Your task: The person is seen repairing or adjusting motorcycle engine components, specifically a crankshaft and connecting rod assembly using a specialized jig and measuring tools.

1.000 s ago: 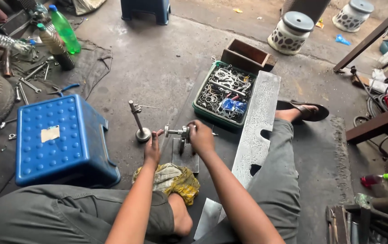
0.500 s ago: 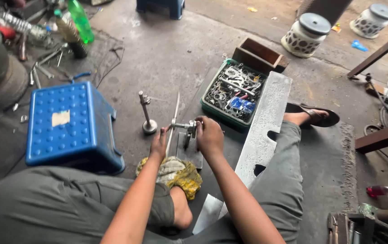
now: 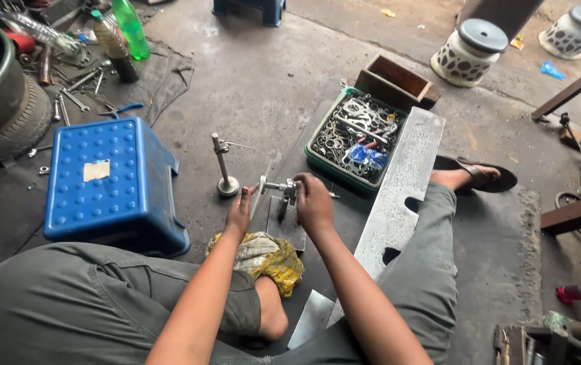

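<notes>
A small metal shaft part (image 3: 278, 187), shiny and round with a disc at its left end, lies across a flat grey plate (image 3: 289, 226) on the concrete floor. The right hand (image 3: 314, 203) is clenched around its right end. The left hand (image 3: 239, 213) touches the disc end with its fingertips – both arms stretched forward. A yellow crumpled rag (image 3: 267, 255) lies just below.

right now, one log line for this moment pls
left hand: on small metal part | right hand: gripping same part | yellow rag: below hands | green tool crate: beyond
</notes>
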